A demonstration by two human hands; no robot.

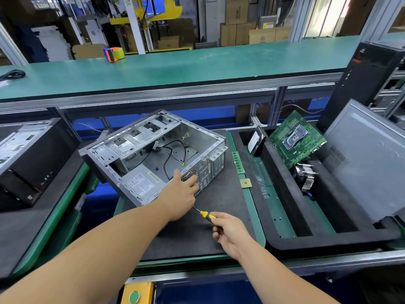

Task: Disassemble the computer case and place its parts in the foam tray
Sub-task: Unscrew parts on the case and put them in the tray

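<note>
head | PSU label [142,183] unreadable; R hand [230,232] holds screwdriver [207,216]

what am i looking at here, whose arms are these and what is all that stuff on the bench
This is one picture from a camera worn on a person's head, looking down at their own two bare hands. The left hand rests on the rear edge of an open grey metal computer case. The right hand holds a yellow-handled screwdriver. To the right sits a black foam tray already holding a green circuit board, a finned metal cooler and a hard drive.
</note>
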